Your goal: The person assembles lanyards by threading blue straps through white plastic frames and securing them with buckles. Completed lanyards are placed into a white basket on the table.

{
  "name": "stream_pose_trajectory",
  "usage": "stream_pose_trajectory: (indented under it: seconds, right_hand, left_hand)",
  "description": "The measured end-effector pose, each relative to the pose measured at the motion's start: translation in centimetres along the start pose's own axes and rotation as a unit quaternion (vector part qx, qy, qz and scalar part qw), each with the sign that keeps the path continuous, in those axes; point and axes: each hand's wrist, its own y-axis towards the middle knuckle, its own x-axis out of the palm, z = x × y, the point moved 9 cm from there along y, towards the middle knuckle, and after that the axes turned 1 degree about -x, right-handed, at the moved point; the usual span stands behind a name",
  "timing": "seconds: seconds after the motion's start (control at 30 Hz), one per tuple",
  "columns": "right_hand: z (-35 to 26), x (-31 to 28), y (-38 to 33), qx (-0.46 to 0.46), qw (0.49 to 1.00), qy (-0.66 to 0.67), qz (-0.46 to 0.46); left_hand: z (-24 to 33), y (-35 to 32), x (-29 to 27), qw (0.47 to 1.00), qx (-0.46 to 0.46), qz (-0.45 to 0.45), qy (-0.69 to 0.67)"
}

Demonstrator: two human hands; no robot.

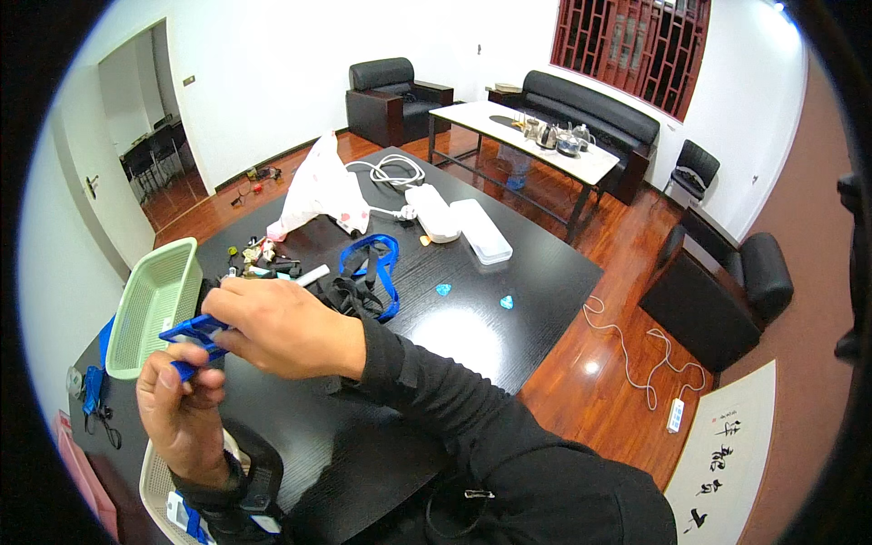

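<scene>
Both my hands meet at the left, over the near side of the black table [413, 381]. A blue card holder [193, 329] with a pale middle is between them. My right hand [282, 329] pinches it from above with thumb and fingers. From below, my left hand [182, 413] grips its lower blue part with bent fingers. Just beyond, a light green basket [153, 313] stands left of my hands. A blue lanyard [393, 263] and black straps [354, 295] lie past my right wrist. Under my left forearm a cream basket [156, 486] is partly hidden.
A white plastic bag [322, 195], small loose items [259, 259], a white case [434, 213] and an open white box [481, 232] lie farther back. Two blue triangular pieces [443, 290] rest at the right. A power strip [676, 416] with its cord is on the floor.
</scene>
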Motion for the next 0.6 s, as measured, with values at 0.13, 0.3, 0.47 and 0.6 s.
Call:
stream_pose_trajectory:
  seconds: [0.13,0.3,0.47,0.6]
  right_hand:
    - [0.5,0.5,-0.4,0.012,0.999,0.026,-0.046]
    - [0.2,-0.2,0.1,0.008,0.992,0.085,-0.091]
    - [-0.1,0.7,-0.1,0.069,0.974,0.104,-0.19]
    - [-0.1,1.4,-0.2,0.084,0.956,0.181,-0.214]
  left_hand:
    - [0.2,-0.8,0.0,0.996,-0.002,0.069,0.063]
    - [1.6,-0.9,-0.1,0.996,-0.001,0.054,0.066]
    - [3.7,-0.8,-0.3,0.994,0.031,0.031,0.105]
    - [4.0,-0.4,-1.0,0.987,0.034,0.021,0.154]
